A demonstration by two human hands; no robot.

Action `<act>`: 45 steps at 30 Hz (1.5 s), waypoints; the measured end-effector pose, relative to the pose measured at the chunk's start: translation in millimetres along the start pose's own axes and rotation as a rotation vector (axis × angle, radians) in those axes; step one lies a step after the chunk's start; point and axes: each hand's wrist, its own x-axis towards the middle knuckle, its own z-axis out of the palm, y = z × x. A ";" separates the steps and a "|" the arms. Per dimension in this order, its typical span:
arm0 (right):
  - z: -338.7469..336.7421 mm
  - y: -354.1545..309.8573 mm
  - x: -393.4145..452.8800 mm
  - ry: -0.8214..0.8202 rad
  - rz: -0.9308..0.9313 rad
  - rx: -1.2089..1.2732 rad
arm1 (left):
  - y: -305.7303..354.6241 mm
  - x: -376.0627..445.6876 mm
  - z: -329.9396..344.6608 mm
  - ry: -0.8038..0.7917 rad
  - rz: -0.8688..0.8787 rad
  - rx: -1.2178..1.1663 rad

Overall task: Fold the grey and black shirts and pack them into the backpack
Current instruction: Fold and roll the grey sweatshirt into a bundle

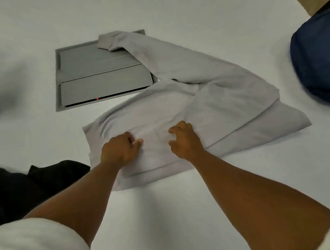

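While both hands, left (119,149) and right (183,141), pinch the grey shirt (198,100) with curled fingers, the backpack (322,59) lies apart.

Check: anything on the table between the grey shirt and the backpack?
Nothing visible: bare white table lies between the grey shirt and the blue backpack at right. Both hands rest on the shirt.
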 end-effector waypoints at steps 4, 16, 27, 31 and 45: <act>8.8 -9.5 -2.9 -0.070 -0.009 0.019 | -8.8 -9.7 4.2 -0.050 -0.001 -0.074; 14.9 -32.8 -6.6 0.048 -0.119 -0.126 | -54.1 -28.9 -6.9 -0.011 -0.047 -0.417; 31.7 -17.3 9.1 0.252 -0.244 -0.243 | 35.1 -34.9 43.3 0.561 0.217 -0.297; 35.2 9.0 20.9 0.127 -0.347 -0.226 | 68.1 -20.1 76.0 0.432 0.271 -0.357; -5.2 85.7 53.3 0.167 -0.452 -0.420 | 61.0 -26.0 94.8 0.397 -0.023 0.003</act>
